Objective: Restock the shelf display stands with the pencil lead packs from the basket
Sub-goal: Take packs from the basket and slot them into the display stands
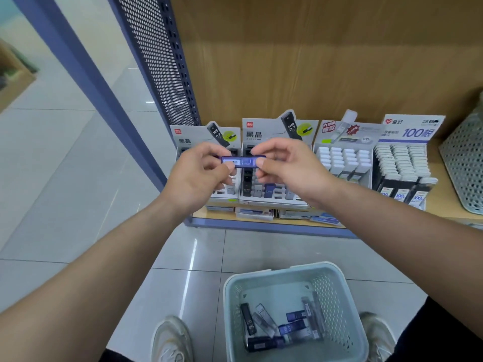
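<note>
A blue pencil lead pack (243,161) is held flat between both hands, in front of the display stands. My left hand (198,173) pinches its left end and my right hand (285,165) pinches its right end. Behind them on the low shelf stand two grey display stands, the left stand (183,137) and the middle stand (264,131), each partly filled with dark and blue packs. On the floor between my shoes sits a pale green basket (339,288) with several lead packs (282,325) lying loose inside.
Two more stands full of white-capped packs, one (342,158) and another (402,163), stand to the right. A perforated basket (465,163) sits at the shelf's far right. A blue perforated upright (156,61) bounds the shelf's left side. Flat boxes lie under the stands.
</note>
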A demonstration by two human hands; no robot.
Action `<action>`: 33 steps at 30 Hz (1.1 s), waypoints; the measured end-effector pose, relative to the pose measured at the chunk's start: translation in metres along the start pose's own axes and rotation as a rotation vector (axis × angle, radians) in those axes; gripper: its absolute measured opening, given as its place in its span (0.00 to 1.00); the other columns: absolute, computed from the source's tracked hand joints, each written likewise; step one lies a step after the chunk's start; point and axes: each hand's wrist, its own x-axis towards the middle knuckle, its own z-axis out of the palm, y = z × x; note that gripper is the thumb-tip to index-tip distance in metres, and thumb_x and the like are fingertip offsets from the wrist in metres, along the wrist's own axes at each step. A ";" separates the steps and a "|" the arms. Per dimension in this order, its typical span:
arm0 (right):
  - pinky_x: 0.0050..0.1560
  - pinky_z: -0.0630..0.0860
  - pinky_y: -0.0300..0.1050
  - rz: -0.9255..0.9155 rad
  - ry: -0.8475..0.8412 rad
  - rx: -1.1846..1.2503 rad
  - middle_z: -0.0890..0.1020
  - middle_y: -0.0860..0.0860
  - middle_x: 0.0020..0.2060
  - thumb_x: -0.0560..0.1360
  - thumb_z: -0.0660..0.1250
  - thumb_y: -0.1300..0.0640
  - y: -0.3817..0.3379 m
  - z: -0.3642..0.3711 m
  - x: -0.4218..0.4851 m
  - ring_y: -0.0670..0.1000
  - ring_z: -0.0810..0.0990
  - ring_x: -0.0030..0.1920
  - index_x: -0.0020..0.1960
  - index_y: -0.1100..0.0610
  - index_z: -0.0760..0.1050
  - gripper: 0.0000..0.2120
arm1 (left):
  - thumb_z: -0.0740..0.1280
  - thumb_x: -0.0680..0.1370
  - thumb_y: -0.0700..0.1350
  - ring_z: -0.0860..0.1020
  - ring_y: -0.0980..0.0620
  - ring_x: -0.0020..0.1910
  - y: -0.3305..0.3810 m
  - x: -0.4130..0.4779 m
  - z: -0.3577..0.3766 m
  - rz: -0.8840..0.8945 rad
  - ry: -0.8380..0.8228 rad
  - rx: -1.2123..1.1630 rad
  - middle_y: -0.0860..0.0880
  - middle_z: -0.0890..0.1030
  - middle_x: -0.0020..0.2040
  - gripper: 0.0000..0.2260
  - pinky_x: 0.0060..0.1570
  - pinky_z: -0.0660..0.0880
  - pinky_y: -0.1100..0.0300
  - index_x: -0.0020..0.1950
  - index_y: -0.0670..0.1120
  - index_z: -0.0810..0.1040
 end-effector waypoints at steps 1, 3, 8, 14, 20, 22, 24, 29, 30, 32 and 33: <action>0.43 0.83 0.43 -0.012 0.016 0.028 0.82 0.53 0.37 0.79 0.67 0.68 -0.002 0.004 0.002 0.49 0.83 0.37 0.54 0.60 0.80 0.07 | 0.70 0.80 0.39 0.84 0.51 0.38 0.001 -0.001 -0.004 0.006 0.011 -0.024 0.46 0.86 0.40 0.06 0.42 0.81 0.55 0.53 0.48 0.78; 0.41 0.81 0.41 -0.026 0.043 0.071 0.83 0.53 0.36 0.78 0.68 0.68 -0.006 0.013 0.006 0.49 0.83 0.37 0.53 0.60 0.80 0.07 | 0.70 0.80 0.39 0.83 0.52 0.37 0.002 -0.004 -0.011 0.022 0.036 -0.060 0.47 0.86 0.38 0.05 0.41 0.81 0.57 0.53 0.49 0.78; 0.42 0.82 0.42 -0.063 0.054 0.103 0.82 0.54 0.37 0.78 0.68 0.70 -0.012 0.038 0.017 0.49 0.84 0.37 0.49 0.59 0.79 0.08 | 0.69 0.81 0.39 0.82 0.53 0.36 0.003 -0.011 -0.028 0.052 0.099 -0.083 0.47 0.85 0.37 0.05 0.41 0.82 0.60 0.52 0.49 0.79; 0.47 0.81 0.43 -0.060 -0.028 0.210 0.83 0.54 0.38 0.75 0.70 0.70 -0.014 0.058 0.028 0.51 0.83 0.40 0.44 0.59 0.80 0.07 | 0.69 0.81 0.41 0.84 0.47 0.43 0.002 -0.015 -0.045 0.022 0.206 -0.111 0.44 0.85 0.42 0.02 0.51 0.83 0.54 0.51 0.47 0.81; 0.46 0.81 0.41 0.022 -0.078 0.297 0.86 0.54 0.41 0.74 0.70 0.73 -0.009 0.062 0.039 0.51 0.85 0.41 0.53 0.59 0.79 0.12 | 0.72 0.76 0.32 0.84 0.49 0.43 0.002 -0.016 -0.054 -0.032 0.233 -0.067 0.42 0.85 0.48 0.11 0.52 0.83 0.49 0.48 0.48 0.81; 0.45 0.81 0.41 0.037 -0.061 0.344 0.86 0.54 0.39 0.73 0.71 0.72 -0.008 0.061 0.043 0.50 0.85 0.40 0.52 0.60 0.79 0.12 | 0.72 0.76 0.32 0.84 0.44 0.46 0.000 -0.014 -0.054 -0.041 0.222 -0.007 0.41 0.84 0.49 0.12 0.52 0.82 0.45 0.46 0.49 0.79; 0.43 0.82 0.42 0.040 -0.026 0.336 0.86 0.53 0.38 0.72 0.73 0.71 -0.008 0.059 0.046 0.50 0.85 0.39 0.51 0.60 0.79 0.11 | 0.72 0.76 0.33 0.85 0.43 0.48 -0.004 -0.013 -0.055 -0.026 0.197 0.058 0.44 0.84 0.48 0.12 0.51 0.83 0.46 0.45 0.50 0.79; 0.48 0.83 0.43 -0.095 0.133 -0.040 0.86 0.48 0.38 0.74 0.74 0.67 -0.004 0.046 0.055 0.46 0.84 0.40 0.48 0.53 0.82 0.10 | 0.74 0.76 0.44 0.81 0.59 0.47 -0.018 -0.009 -0.062 0.038 0.143 0.410 0.59 0.82 0.47 0.08 0.39 0.70 0.78 0.50 0.54 0.78; 0.48 0.82 0.39 -0.134 0.165 -0.142 0.86 0.47 0.38 0.74 0.74 0.67 -0.002 0.042 0.058 0.44 0.84 0.40 0.47 0.51 0.83 0.10 | 0.74 0.76 0.47 0.80 0.58 0.48 -0.021 -0.008 -0.065 0.036 0.132 0.487 0.60 0.81 0.48 0.08 0.39 0.68 0.77 0.52 0.55 0.78; 0.47 0.78 0.31 -0.177 0.201 -0.314 0.84 0.45 0.41 0.75 0.73 0.66 0.002 0.036 0.065 0.37 0.81 0.39 0.49 0.52 0.83 0.10 | 0.73 0.76 0.50 0.77 0.56 0.51 -0.028 -0.006 -0.073 0.022 0.109 0.632 0.58 0.80 0.54 0.11 0.44 0.68 0.68 0.58 0.55 0.79; 0.46 0.76 0.28 -0.182 0.207 -0.382 0.84 0.46 0.42 0.75 0.73 0.66 0.005 0.033 0.069 0.36 0.80 0.39 0.50 0.53 0.83 0.09 | 0.73 0.77 0.51 0.75 0.56 0.52 -0.030 -0.006 -0.076 0.015 0.104 0.689 0.56 0.80 0.57 0.13 0.47 0.68 0.65 0.60 0.54 0.79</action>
